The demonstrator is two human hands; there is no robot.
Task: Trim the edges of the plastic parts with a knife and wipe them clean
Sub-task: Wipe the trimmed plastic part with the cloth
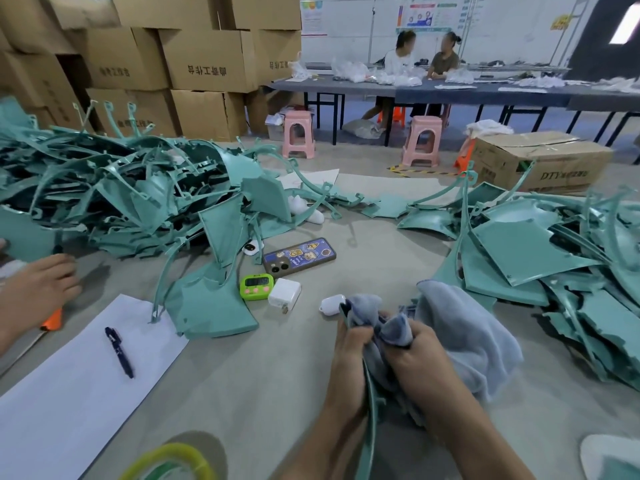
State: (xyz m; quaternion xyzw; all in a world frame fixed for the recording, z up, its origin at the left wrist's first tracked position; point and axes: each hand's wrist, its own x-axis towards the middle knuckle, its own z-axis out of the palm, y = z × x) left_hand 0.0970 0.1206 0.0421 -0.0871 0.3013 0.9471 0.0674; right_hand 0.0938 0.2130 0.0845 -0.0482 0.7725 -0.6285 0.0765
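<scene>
At the counter's (277, 375) near right, my left grip (349, 362) holds a teal plastic part (371, 427) while my right grip (415, 355) clutches the cloth (464, 334) against it; I judge this the wiping step, next needing a stroke along its edge.

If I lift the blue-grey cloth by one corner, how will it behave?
Probably floppy: the cloth bunches and folds where the right hand grips it against the plastic part. Likely light and not slippery, since its surface looks fluffy.
</scene>
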